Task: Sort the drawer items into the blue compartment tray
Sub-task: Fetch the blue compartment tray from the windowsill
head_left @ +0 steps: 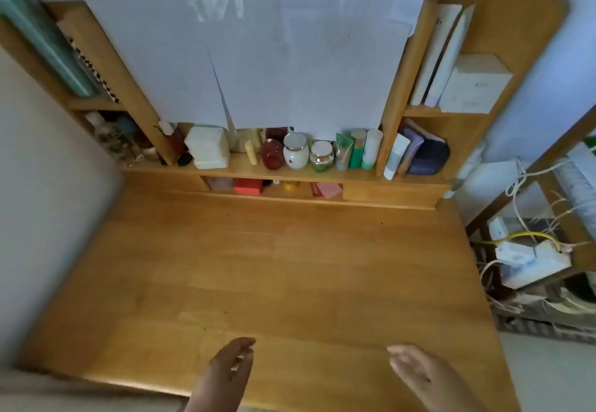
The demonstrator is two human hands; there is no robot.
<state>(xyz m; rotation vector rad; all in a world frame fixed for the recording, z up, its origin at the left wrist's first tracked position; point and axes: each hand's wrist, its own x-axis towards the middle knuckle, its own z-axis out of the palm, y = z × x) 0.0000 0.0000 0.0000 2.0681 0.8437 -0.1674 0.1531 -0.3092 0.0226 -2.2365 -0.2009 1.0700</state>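
Observation:
Both hands hover over the near part of a wooden desk (274, 266). My left hand (225, 369) is at the bottom centre, fingers relaxed and holding nothing. My right hand (419, 376) is at the bottom right, fingers loosely extended, also holding nothing. No blue compartment tray and no drawer show in this view. The picture is blurred.
A back shelf (290, 171) carries several jars, bottles and tubes, with small boxes in the slot beneath. Side shelves hold books (442, 53) and a white box (474, 86). White paper sheets cover the wall. Cables and power strips (532, 260) lie to the right of the desk.

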